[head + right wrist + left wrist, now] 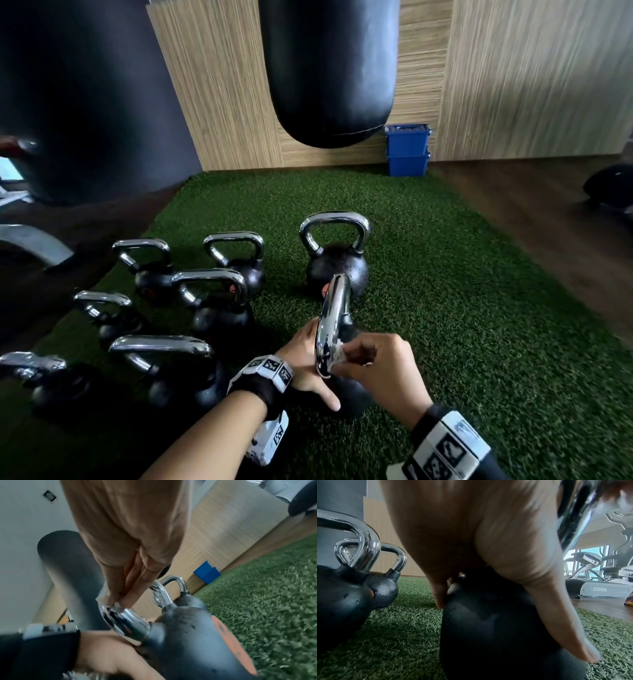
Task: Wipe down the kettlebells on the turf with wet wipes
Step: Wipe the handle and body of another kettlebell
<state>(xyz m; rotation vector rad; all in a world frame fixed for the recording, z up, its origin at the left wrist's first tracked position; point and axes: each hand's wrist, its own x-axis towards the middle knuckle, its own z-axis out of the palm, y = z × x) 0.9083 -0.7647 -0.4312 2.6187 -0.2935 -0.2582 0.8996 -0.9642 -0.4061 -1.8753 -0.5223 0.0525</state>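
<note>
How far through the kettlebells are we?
In hand: the right hand rubs a wet wipe on the nearest kettlebell's chrome handle while the left hand steadies it. Droplets on neighbouring kettlebells suggest some are wiped; which remain, I cannot tell.

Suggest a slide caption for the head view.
Right hand rubs white wet wipe on chrome kettlebell handle; left hand steadies it.

Gym | kettlebells (pixel 219 298) on green turf (pixel 445 291) | hanging punching bag (pixel 329 68) | cardio machines (pixel 599 574) by window
</note>
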